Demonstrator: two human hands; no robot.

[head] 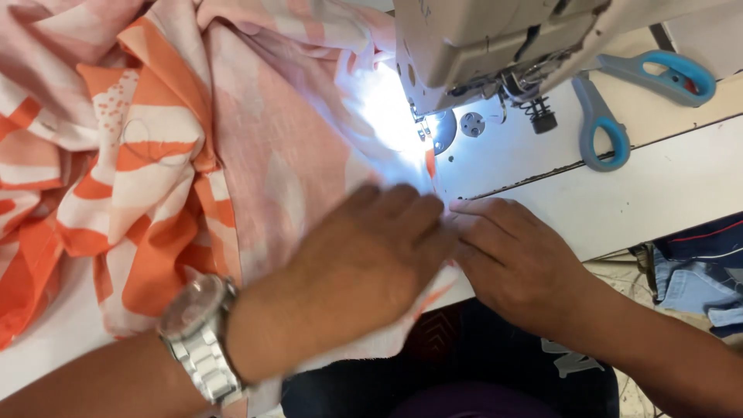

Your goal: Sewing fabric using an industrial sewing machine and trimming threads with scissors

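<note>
The cloth (255, 147), pink with orange and white patches, lies bunched across the table (658, 186) and runs under the sewing machine (495, 46), where a lamp glares on it. The left hand (364, 263) lies flat and spread on the cloth near the table's front edge, pressing it down and gripping nothing; a metal watch (197, 340) sits on its wrist. The right hand (511, 259) rests just beside it, fingers stretched flat on the cloth's edge. Scissors (619, 101) with blue handles lie behind the machine, well apart from both hands.
</note>
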